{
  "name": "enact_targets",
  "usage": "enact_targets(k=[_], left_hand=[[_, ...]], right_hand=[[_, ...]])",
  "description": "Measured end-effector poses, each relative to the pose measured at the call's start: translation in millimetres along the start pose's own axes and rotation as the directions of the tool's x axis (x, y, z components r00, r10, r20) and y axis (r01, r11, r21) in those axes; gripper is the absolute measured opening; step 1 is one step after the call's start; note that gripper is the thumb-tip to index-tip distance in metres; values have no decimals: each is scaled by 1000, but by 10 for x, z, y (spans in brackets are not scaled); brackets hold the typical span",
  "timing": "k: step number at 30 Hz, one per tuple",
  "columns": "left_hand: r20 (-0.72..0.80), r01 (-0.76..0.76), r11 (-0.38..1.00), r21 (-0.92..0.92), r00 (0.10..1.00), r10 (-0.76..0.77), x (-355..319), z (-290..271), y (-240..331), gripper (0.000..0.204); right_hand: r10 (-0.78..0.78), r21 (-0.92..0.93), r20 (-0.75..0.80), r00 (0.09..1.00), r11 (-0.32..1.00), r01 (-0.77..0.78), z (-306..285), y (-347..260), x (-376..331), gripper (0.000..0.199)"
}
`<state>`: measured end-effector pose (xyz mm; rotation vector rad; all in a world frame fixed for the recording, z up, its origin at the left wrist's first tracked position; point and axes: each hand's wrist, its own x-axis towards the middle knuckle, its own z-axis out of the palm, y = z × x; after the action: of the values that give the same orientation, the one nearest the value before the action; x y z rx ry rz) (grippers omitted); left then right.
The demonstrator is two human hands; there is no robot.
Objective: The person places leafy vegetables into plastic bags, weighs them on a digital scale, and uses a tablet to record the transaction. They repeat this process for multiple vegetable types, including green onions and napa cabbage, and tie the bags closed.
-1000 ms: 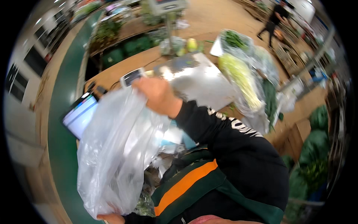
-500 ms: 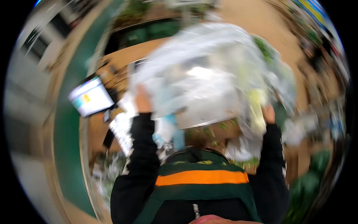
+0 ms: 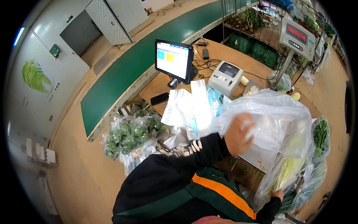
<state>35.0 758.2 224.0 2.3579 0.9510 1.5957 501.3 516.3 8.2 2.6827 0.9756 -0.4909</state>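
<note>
My left hand (image 3: 238,135) is raised in front of a large clear plastic bag (image 3: 272,106), its fingers parted and slightly bent, holding nothing I can see. The bag spreads over a metal weighing plate (image 3: 257,156). At the lower right my right hand (image 3: 277,194) grips the near end of a plastic-wrapped bunch of pale yellow-green stalks (image 3: 289,170); its fingertips are partly hidden. Just beyond lie bagged dark green leafy vegetables (image 3: 320,134) and a bag of long green stems (image 3: 311,190).
A label printer (image 3: 225,77), a lit touch screen (image 3: 173,59) and a black phone (image 3: 159,98) are on the wooden table. White label sheets (image 3: 179,108) lie nearby. The scale display (image 3: 298,35) stands on a pole. Bagged greens (image 3: 128,134) are piled left, beside a green conveyor belt (image 3: 112,102).
The view has swung left, bringing the screen and printer toward the middle. My left hand has come across my body toward the right; my right hand stays by the pale stalks.
</note>
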Motion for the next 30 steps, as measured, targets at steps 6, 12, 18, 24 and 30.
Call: enact_targets(k=[6,12,18,24,30], left_hand=[[598,365,727,-582,798,78,-605,940,796,18],[893,796,412,-443,432,124,-1114,2192,1084,18],[939,807,494,-324,339,61,-2038,4056,1414,48],[979,984,61,166,-157,-130,-2138,4198,1534,75],[954,563,772,-295,127,272,-2824,4622,1057,36]], right_hand=[[-51,487,1,999,872,43,380,274,290,40],[-405,897,130,905,438,67,-207,501,269,41],[-324,873,63,944,477,105,-376,166,-131,48],[-462,930,162,872,367,21,-487,-45,-827,77],[-298,619,-156,942,713,328,-56,308,-1363,66]])
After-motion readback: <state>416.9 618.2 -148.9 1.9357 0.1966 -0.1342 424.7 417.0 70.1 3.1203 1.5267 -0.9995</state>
